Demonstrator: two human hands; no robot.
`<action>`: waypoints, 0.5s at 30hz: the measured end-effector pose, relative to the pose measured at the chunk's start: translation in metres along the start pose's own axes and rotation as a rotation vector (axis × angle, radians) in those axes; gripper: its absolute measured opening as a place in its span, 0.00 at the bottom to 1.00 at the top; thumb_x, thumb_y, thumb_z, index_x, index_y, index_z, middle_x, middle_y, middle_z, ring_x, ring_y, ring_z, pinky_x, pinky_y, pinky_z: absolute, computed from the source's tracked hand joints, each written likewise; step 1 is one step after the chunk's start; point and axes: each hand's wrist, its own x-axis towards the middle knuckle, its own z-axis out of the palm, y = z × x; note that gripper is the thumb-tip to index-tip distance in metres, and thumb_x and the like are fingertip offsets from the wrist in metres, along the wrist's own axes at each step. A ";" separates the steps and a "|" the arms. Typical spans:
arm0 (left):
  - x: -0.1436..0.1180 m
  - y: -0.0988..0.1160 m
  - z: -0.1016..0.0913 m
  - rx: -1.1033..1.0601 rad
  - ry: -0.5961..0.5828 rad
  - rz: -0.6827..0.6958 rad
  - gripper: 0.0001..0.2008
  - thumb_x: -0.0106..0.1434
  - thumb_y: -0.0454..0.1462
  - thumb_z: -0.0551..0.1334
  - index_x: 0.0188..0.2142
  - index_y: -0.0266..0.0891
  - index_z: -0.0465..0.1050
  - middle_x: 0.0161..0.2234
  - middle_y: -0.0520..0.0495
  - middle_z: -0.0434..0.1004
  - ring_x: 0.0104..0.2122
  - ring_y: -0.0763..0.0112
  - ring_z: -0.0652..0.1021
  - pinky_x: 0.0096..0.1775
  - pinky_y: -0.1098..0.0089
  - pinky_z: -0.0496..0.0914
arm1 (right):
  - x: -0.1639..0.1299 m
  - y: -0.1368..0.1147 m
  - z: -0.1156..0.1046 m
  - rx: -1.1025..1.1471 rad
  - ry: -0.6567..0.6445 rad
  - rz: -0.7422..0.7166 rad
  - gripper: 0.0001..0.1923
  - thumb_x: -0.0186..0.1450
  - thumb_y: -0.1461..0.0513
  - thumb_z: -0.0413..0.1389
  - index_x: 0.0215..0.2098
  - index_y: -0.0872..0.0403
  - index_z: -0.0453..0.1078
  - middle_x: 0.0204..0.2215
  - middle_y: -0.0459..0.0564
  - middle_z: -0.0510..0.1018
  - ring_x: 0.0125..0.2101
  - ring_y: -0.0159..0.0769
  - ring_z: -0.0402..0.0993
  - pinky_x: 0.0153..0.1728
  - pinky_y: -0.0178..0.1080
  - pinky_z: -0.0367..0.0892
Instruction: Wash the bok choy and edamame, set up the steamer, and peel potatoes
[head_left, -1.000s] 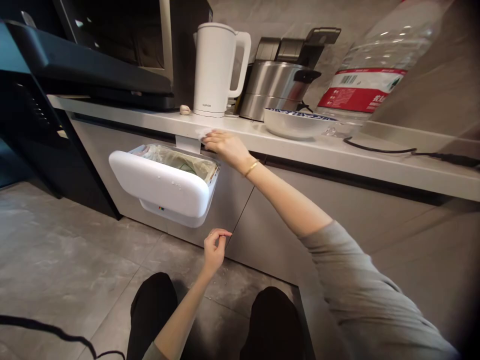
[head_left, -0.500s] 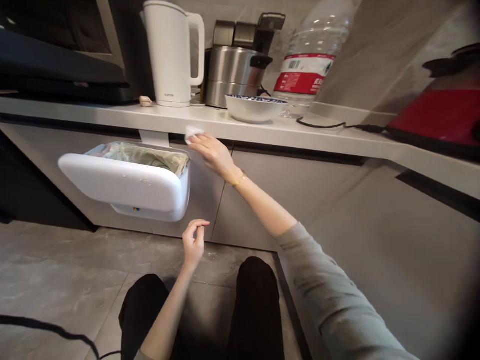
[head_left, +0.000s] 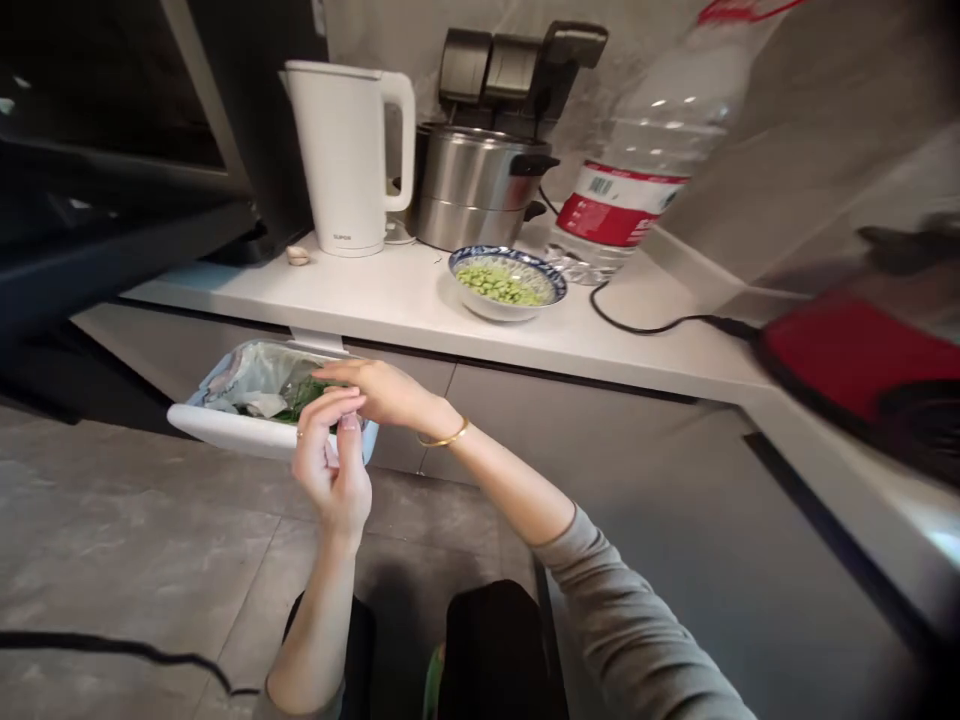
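My right hand (head_left: 390, 392), with a gold bangle at the wrist, reaches over the near right corner of the white hanging trash bin (head_left: 247, 432). Its fingers are stretched out, their undersides hidden. Just in front, my left hand (head_left: 330, 460) is raised with its fingers bent towards the thumb in a pinch. Anything between those fingertips is too small to make out. The two hands meet or overlap at the fingertips. Inside the lined bin lie green scraps (head_left: 298, 393) and crumpled white paper (head_left: 266, 404).
On the counter (head_left: 375, 310) stand a white kettle (head_left: 341, 165), a steel pot (head_left: 472, 185), a patterned bowl (head_left: 510, 308) of green beans and a large water bottle (head_left: 622, 200). A garlic clove (head_left: 298, 255) lies left. A red appliance (head_left: 877, 370) is at right.
My right hand has left the counter edge and come down to the bin; the white tissue no longer shows in it. My left hand has risen to meet it. The view has shifted.
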 end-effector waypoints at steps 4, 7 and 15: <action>0.013 0.036 0.040 0.002 -0.307 -0.339 0.06 0.62 0.38 0.61 0.38 0.39 0.68 0.34 0.48 0.74 0.34 0.73 0.75 0.37 0.72 0.70 | -0.084 -0.041 -0.061 -0.156 0.077 0.391 0.05 0.59 0.67 0.56 0.32 0.56 0.74 0.32 0.51 0.78 0.30 0.34 0.71 0.32 0.34 0.65; -0.001 0.088 0.074 0.009 -0.561 -0.509 0.14 0.61 0.38 0.60 0.23 0.41 0.57 0.19 0.58 0.59 0.21 0.79 0.66 0.27 0.76 0.65 | -0.164 -0.096 -0.099 -0.161 0.212 0.870 0.05 0.56 0.68 0.53 0.25 0.57 0.72 0.24 0.48 0.76 0.24 0.33 0.68 0.30 0.34 0.63; -0.119 0.292 0.109 -0.213 -1.674 -0.737 0.11 0.57 0.31 0.61 0.40 0.37 0.74 0.46 0.41 0.78 0.43 0.65 0.80 0.44 0.66 0.74 | -0.383 -0.297 -0.167 -0.133 0.659 1.391 0.26 0.58 0.63 0.54 0.55 0.56 0.68 0.57 0.58 0.71 0.61 0.45 0.63 0.61 0.49 0.59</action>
